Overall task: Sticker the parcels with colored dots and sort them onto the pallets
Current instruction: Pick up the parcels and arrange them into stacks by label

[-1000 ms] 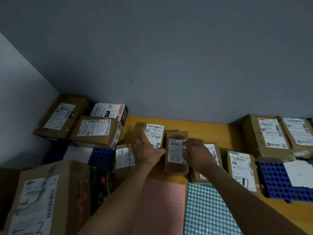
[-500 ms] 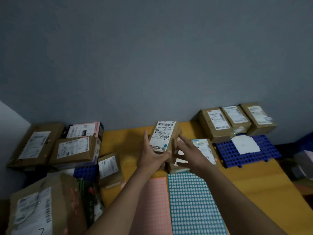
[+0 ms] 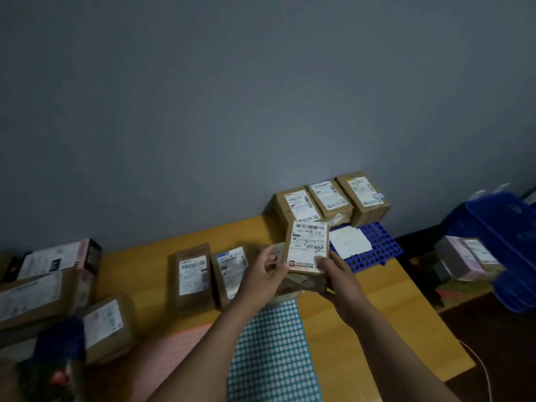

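I hold a small brown parcel [image 3: 308, 245] with a white barcode label above the yellow table [image 3: 362, 309]. My left hand [image 3: 265, 278] grips its left side and my right hand [image 3: 338, 278] grips its lower right corner. Another brown parcel [image 3: 301, 284] lies under it, partly hidden by my hands. A blue dot-sticker sheet [image 3: 275, 352] and a pink dot-sticker sheet [image 3: 177, 361] lie on the table near me. A blue pallet [image 3: 377, 245] at the back right carries three brown parcels [image 3: 327, 201] and a white sheet [image 3: 349, 242].
Two brown parcels [image 3: 193, 275] stand left of my hands. More boxes [image 3: 43, 288] are stacked at the far left. At the far right are a blue crate [image 3: 507, 227] and a pink-sided box [image 3: 464, 258]. A white cable [image 3: 481, 369] hangs off the table's right edge.
The view has swung right. Both hands lifted the labelled parcel and carried it right, toward the blue pallet; my right hand now grips its lower corner.
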